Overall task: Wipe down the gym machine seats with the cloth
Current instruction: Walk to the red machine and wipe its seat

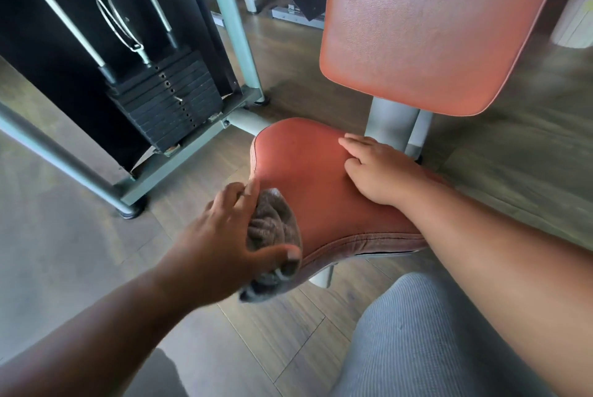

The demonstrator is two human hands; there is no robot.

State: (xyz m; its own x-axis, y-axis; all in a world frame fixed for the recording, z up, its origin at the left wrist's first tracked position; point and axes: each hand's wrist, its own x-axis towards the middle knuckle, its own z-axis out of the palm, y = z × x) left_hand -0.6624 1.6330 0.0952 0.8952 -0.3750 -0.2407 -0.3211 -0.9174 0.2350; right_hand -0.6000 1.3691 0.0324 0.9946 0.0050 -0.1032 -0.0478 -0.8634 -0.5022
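A red padded seat (308, 178) of a gym machine lies in the middle of the head view, with its red backrest (433, 31) rising behind it. My left hand (221, 230) grips a bunched grey cloth (272, 226) against the seat's left front edge, thumb curled under the cloth. My right hand (375, 169) rests on the far right part of the seat, fingers bent and pressing on the pad.
A black weight stack (167, 104) with steel guide rods stands at the left inside a grey metal frame (237, 31). A frame foot (131, 209) sits on the wooden floor near my left hand. My grey-clothed knee (417, 342) is at the bottom right.
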